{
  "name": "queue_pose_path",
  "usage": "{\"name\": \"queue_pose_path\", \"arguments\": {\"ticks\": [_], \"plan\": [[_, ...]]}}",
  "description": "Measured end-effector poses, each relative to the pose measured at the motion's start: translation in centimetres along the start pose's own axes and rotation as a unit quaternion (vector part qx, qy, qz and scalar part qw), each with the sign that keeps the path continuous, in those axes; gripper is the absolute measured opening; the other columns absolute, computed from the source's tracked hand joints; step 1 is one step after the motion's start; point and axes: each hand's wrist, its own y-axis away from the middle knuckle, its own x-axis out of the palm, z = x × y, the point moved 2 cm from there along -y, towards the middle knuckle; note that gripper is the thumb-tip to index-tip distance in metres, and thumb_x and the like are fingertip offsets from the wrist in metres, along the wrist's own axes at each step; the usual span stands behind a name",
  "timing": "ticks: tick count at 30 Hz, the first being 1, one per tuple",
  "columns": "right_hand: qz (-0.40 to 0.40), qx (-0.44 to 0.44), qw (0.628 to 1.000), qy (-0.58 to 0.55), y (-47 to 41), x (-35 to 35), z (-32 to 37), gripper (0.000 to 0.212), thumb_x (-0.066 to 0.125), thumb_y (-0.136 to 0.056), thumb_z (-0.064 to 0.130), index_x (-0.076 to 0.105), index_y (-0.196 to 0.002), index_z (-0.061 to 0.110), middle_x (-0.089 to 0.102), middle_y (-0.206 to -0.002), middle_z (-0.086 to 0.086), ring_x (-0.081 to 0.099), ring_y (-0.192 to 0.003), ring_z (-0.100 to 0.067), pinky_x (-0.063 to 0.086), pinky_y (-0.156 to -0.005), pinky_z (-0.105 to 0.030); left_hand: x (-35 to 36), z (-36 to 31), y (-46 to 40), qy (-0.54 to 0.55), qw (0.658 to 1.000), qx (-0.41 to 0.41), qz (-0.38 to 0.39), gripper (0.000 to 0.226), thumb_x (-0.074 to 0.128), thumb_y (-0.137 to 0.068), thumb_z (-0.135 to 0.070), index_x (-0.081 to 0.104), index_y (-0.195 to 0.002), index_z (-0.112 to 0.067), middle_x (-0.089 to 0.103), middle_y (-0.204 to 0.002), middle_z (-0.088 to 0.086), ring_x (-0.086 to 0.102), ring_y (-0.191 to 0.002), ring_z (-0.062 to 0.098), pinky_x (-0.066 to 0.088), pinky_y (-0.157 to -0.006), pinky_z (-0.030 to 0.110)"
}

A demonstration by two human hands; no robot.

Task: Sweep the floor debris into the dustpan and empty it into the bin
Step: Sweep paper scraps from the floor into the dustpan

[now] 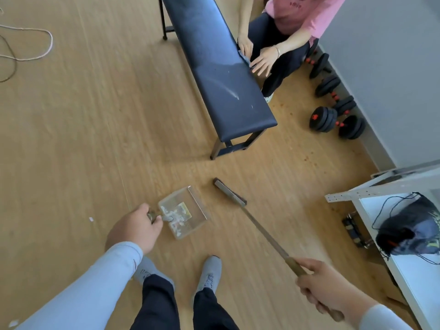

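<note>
Left hand (135, 228) grips the dustpan (184, 211) handle, debris already inside; right hand (320, 283) clutches the broom (229, 192), head just beyond the pan. Scrap (91, 219) left of that hand remains; no bin visible.

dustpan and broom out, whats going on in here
A person is sweeping the wooden floor. The left hand grips the handle of a clear dustpan that already holds pale scraps. The right hand holds the broom, whose head is just beyond the pan's open edge. A white scrap still lies on the floor left of the pan. Another person sits beside a dark bench. No bin is in view.
</note>
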Motion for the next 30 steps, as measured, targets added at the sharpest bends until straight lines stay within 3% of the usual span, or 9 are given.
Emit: {"name": "queue_pose_path", "arguments": {"ticks": [5,8,10,13,17,20,24,27,30], "plan": [[-0.043,-0.001,0.997,-0.063,1.0,-3.7,1.4,0.047,0.064,-0.094,0.001,0.06,-0.131,0.03,0.062,-0.068,-0.014,0.045,-0.048,-0.019,0.037,-0.045,-0.03,0.1,0.2,0.1,-0.008,1.0,0.007,-0.005,0.019,0.05,-0.098,-0.043,0.05,-0.094,-0.024,0.061,-0.068,-0.003,0.06,-0.061,0.019,0.046,-0.052,0.029],[-0.108,-0.045,0.993,0.026,-2.8,-2.7,5.1,0.049,0.057,-0.094,0.005,0.056,-0.137,0.028,0.062,-0.065,-0.012,0.048,-0.046,-0.018,0.04,-0.045,-0.027,0.3,0.3,0.2,-0.009,1.0,0.008,-0.011,0.023,0.05,-0.097,-0.044,0.045,-0.085,-0.025,0.06,-0.066,-0.002,0.059,-0.06,0.02,0.041,-0.05,0.028],[-0.126,-0.063,0.986,0.084,-5.6,-0.8,7.9,0.044,0.051,-0.091,0.005,0.058,-0.132,0.018,0.058,-0.067,-0.015,0.045,-0.041,-0.021,0.037,-0.043,-0.025,0.4,0.3,0.0,-0.008,1.0,0.005,-0.012,0.023,0.051,-0.097,-0.044,0.045,-0.085,-0.024,0.059,-0.067,-0.002,0.058,-0.061,0.02,0.039,-0.051,0.029],[-0.074,-0.081,0.98,0.165,-7.4,3.9,9.4,0.04,0.044,-0.084,0.003,0.058,-0.122,0.001,0.056,-0.067,-0.016,0.047,-0.04,-0.023,0.038,-0.042,-0.024,0.5,0.4,-0.4,-0.007,1.0,0.005,-0.018,0.021,0.052,-0.096,-0.044,0.047,-0.09,-0.024,0.059,-0.069,-0.004,0.058,-0.063,0.02,0.04,-0.052,0.029],[0.013,-0.058,0.969,0.241,-3.8,8.4,6.7,0.042,0.046,-0.087,0.014,0.05,-0.127,0.024,0.065,-0.08,-0.009,0.057,-0.048,-0.023,0.05,-0.046,-0.03,0.6,0.2,-0.6,-0.009,1.0,0.007,-0.022,0.022,0.051,-0.096,-0.044,0.046,-0.087,-0.024,0.058,-0.069,-0.003,0.058,-0.061,0.019,0.038,-0.05,0.028],[0.085,-0.032,0.984,0.15,-0.6,6.8,5.0,0.05,0.051,-0.086,0.014,0.054,-0.13,0.035,0.059,-0.07,-0.007,0.049,-0.052,-0.021,0.042,-0.05,-0.032,0.5,0.0,-0.6,-0.009,1.0,0.008,-0.023,0.02,0.05,-0.096,-0.044,0.047,-0.09,-0.025,0.059,-0.071,-0.004,0.058,-0.062,0.02,0.042,-0.052,0.029],[0.144,-0.003,0.986,-0.09,2.8,0.1,3.8,0.045,0.059,-0.094,-0.006,0.065,-0.132,0.018,0.046,-0.071,-0.016,0.033,-0.047,-0.018,0.029,-0.036,-0.025,0.3,0.2,-0.6,-0.012,1.0,0.012,-0.023,0.022,0.049,-0.096,-0.045,0.053,-0.102,-0.024,0.06,-0.074,-0.006,0.06,-0.064,0.019,0.049,-0.055,0.031],[0.133,0.006,0.987,-0.087,4.9,-2.6,2.8,0.048,0.063,-0.095,-0.005,0.062,-0.134,0.024,0.051,-0.071,-0.017,0.035,-0.046,-0.02,0.033,-0.034,-0.027,0.4,0.3,-0.5,-0.013,1.0,0.012,-0.02,0.028,0.049,-0.097,-0.046,0.055,-0.113,-0.024,0.061,-0.074,-0.006,0.061,-0.065,0.02,0.048,-0.054,0.03],[0.053,-0.014,0.998,-0.035,4.3,-3.7,2.0,0.054,0.065,-0.095,-0.002,0.057,-0.136,0.032,0.054,-0.066,-0.016,0.037,-0.044,-0.02,0.033,-0.037,-0.026,0.6,0.2,-0.5,-0.011,1.0,0.011,-0.017,0.034,0.049,-0.096,-0.046,0.055,-0.12,-0.023,0.064,-0.081,-0.005,0.063,-0.07,0.023,0.052,-0.061,0.033]]}}
